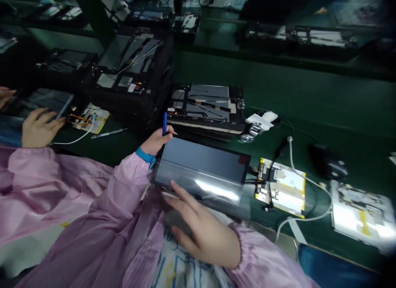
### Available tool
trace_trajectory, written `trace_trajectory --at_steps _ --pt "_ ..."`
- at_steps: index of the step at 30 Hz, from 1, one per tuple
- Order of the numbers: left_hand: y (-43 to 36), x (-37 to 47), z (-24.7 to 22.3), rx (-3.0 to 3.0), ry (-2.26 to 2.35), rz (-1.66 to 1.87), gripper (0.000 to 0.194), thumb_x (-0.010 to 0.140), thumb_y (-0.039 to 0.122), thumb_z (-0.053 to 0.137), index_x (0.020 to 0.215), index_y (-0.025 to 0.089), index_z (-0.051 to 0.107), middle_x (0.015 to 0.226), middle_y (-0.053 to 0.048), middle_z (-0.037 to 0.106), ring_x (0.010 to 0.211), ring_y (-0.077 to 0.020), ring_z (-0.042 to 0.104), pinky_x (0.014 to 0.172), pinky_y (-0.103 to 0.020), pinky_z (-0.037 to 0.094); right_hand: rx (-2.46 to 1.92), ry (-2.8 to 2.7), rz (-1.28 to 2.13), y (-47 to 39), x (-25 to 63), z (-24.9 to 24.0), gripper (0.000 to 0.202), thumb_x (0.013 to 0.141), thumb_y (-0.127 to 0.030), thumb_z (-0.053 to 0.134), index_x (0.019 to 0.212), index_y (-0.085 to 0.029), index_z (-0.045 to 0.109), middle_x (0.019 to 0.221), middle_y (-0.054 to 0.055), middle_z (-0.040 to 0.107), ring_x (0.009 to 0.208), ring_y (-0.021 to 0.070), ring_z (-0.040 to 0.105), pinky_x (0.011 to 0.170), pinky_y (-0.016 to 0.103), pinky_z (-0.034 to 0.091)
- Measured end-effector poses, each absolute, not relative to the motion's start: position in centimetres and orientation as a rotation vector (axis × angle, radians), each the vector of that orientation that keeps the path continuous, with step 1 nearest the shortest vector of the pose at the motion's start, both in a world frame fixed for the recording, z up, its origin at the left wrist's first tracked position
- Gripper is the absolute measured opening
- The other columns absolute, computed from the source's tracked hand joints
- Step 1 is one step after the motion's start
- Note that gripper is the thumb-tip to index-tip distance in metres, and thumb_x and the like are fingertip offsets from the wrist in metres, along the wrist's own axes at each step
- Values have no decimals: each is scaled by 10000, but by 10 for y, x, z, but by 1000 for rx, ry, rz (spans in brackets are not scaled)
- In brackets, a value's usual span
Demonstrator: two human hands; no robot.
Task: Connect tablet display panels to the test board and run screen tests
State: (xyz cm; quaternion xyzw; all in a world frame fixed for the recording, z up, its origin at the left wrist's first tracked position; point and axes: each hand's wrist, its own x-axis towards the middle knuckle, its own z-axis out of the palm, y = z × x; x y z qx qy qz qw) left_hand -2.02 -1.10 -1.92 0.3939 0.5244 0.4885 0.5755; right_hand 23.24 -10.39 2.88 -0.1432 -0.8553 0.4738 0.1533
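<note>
A dark flat screen panel (pixel 204 160) lies tilted at the table's front edge, with glare across its lower part. My left hand (pixel 158 140), with a blue band at the wrist, is closed on a blue pen (pixel 165 123) beside the panel's upper left corner. My right hand (pixel 204 226) is spread over the panel's lower edge, its index fingertip at the glossy surface. Black cables run from the panel's right side to an opened board assembly (pixel 281 187) with yellow edges.
Stacked black device frames (pixel 130 65) stand behind on the left, another stack (pixel 207 108) behind the panel. A mouse (pixel 329 160), white cable and silver unit (pixel 363 213) lie right. At left, a co-worker's hand (pixel 41 127) rests near a tablet.
</note>
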Motion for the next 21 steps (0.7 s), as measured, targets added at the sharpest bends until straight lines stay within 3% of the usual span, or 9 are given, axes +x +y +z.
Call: trace_trajectory --at_steps 6,11,14,17,21 --pt "-12 -20 -21 954 1189 1146 685 459 682 789 781 163 479 799 5 592 630 -88 516 580 -223 362 -323 -2572 1480 -114 225 31 615 833 -165 532 1423 -74 380 1585 228 87 1458 298 189 1121 431 367" --pt "-14 -18 -19 1000 1195 1141 710 464 733 749 789 155 496 801 -8 588 617 -89 496 566 -231 350 -388 -2631 1426 -115 227 36 583 849 -161 504 1419 -92 400 1590 201 99 1421 292 305 1084 412 421" --pt "-15 -17 -18 1017 1195 1136 702 482 742 737 777 152 497 781 -9 575 616 -93 485 561 -236 344 -362 -2672 1386 -115 232 39 555 842 -171 522 1385 -92 439 1580 200 154 1380 268 390 1047 366 465" --pt "-16 -17 -19 1025 1196 1132 698 492 754 723 762 154 492 762 -5 563 604 -95 471 547 -236 326 -281 -2687 1228 -110 241 41 508 846 -182 539 1345 -108 481 1549 188 273 1385 254 386 1030 364 485" --pt "-17 -15 -20 1022 1203 1154 691 506 762 711 760 154 505 701 16 519 584 -93 457 526 -227 320 -334 -2606 756 -90 249 36 387 874 -155 537 1260 -191 550 1439 119 475 1429 286 295 1134 587 296"
